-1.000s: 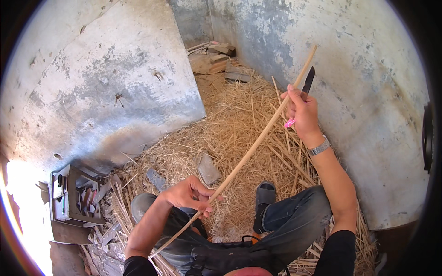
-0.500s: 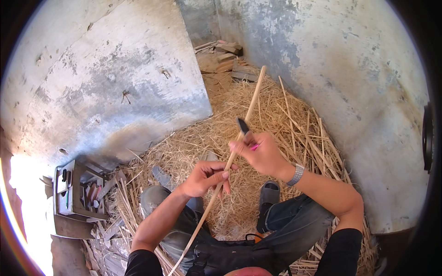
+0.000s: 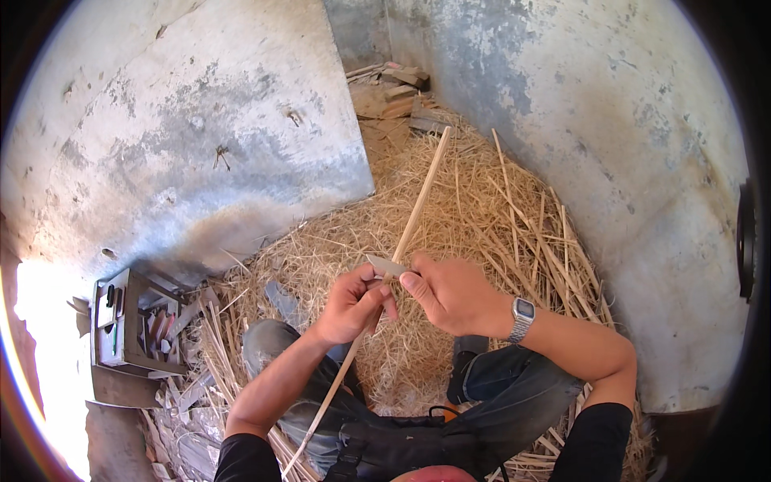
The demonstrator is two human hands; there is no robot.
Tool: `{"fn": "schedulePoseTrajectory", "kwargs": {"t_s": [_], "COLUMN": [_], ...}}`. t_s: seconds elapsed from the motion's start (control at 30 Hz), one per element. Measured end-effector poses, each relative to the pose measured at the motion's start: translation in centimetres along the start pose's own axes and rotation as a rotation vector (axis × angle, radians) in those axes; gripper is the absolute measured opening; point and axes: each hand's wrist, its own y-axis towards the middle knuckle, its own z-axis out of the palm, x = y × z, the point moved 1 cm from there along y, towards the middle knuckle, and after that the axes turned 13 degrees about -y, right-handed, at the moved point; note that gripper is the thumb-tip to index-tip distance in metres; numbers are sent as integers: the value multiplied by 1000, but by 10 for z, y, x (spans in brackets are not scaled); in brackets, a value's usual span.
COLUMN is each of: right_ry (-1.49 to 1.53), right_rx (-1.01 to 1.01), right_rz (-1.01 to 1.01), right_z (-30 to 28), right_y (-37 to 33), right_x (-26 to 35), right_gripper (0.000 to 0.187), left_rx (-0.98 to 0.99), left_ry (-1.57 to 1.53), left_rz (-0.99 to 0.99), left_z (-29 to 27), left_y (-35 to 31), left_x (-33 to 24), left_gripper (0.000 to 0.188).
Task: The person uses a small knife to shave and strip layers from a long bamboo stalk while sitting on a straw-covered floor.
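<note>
A long, pale wooden strip (image 3: 426, 197) slants from my lap up toward the far corner. My left hand (image 3: 353, 304) is closed around its middle, thumb on top. In my right hand (image 3: 456, 296), fingers wrapped round the handle, is a knife whose short blade (image 3: 384, 264) lies across the strip just above the left hand's fingers. The handle is hidden in my fist. Blade and strip appear to touch.
Wood shavings (image 3: 321, 233) cover the floor around my legs. Long loose strips (image 3: 538, 245) lie at the right. A small wooden cabinet (image 3: 120, 321) with tools stands at the left, and wood pieces (image 3: 409, 88) sit in the far corner. Worn walls (image 3: 626, 161) enclose both sides.
My right hand has come down the strip toward my left hand. The knife blade has turned from pointing up and away to lying across the strip, pointing left.
</note>
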Motion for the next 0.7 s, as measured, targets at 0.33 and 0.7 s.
{"fn": "schedulePoseTrajectory", "kwargs": {"t_s": [0.33,0.7], "right_ry": [-419,-586], "right_rx": [12,-293], "right_rz": [-63,206], "right_z": [10,-56], "right_y": [4,39], "right_x": [10,-85], "right_gripper": [50,58], "left_rx": [-47,169], "left_ry": [-27,40], "left_rz": [197,162], "left_z": [-9,-7], "left_y": [-5,-40], "left_x": [31,13], "left_gripper": [23,38]}}
